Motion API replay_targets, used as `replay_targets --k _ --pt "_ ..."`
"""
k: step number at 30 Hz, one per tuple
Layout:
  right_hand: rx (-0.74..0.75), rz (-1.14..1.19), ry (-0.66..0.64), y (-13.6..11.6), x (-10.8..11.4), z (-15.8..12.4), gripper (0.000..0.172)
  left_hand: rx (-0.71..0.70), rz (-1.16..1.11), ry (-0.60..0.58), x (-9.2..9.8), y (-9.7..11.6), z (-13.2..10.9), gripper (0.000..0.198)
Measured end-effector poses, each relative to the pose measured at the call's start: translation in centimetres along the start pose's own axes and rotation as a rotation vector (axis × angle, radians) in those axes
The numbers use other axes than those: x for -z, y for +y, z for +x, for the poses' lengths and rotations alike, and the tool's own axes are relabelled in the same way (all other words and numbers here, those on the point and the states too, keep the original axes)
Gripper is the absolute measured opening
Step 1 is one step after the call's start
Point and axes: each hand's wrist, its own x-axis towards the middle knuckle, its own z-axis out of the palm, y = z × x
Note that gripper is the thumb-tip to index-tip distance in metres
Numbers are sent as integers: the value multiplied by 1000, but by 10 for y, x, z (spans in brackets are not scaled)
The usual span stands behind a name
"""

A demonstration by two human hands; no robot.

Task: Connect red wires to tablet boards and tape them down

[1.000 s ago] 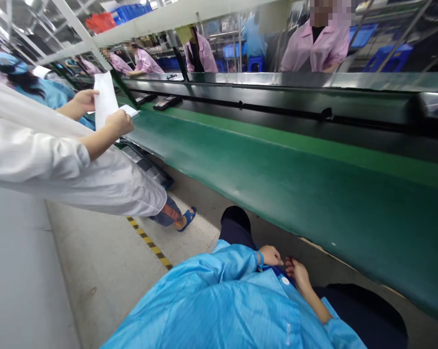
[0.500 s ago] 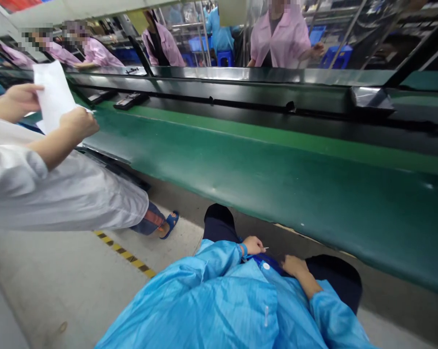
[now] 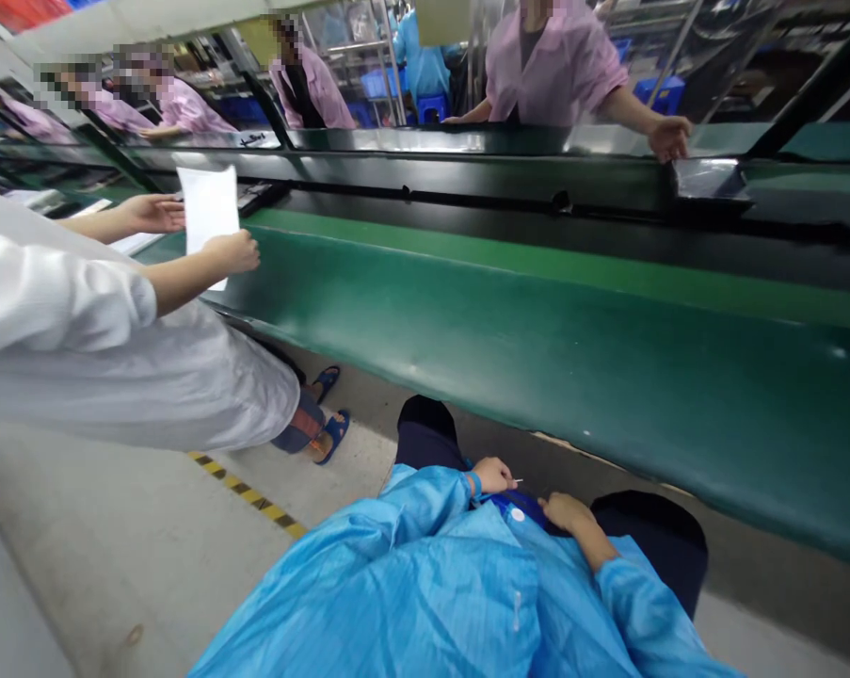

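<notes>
My left hand (image 3: pixel 493 476) rests on my lap, its fingers pinched on a thin white stick (image 3: pixel 519 481) whose tip points to the right. A blue band circles that wrist. Close by, my right hand (image 3: pixel 567 513) lies closed over my lap, its fingertips at the dark-blue cloth (image 3: pixel 527 507); whether they hold anything is hidden. The light-blue smock (image 3: pixel 396 584) covers my arms and body, with a round white button near the hands. Both hands are below the front edge of the green bench (image 3: pixel 509 330).
At left a co-worker in white (image 3: pixel 184 386) stands holding white sheets (image 3: pixel 211 212) over the bench. A black conveyor (image 3: pixel 467 212) runs beyond it, bearing a shiny dark package (image 3: pixel 711 181). Across it, a person in pink (image 3: pixel 555 71) reaches toward that package.
The co-worker in white has moved the sheets rightward, over the bench. Across the conveyor, the person in pink has stretched an arm toward the package. My hands have barely shifted.
</notes>
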Motion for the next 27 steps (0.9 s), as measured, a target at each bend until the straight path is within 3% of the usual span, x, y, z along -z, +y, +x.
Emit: replay_targets --k 4,11,27 --pt "46 -58 -33 -1 2 1 42 -4 0 -7 0 -1 1 28" --pt "65 -66 -41 -1 3 0 33 -1 4 1 -1 0 1 28" --pt "78 -55 -35 2 -2 2 34 -3 -5 4 -1 0 -1 28"
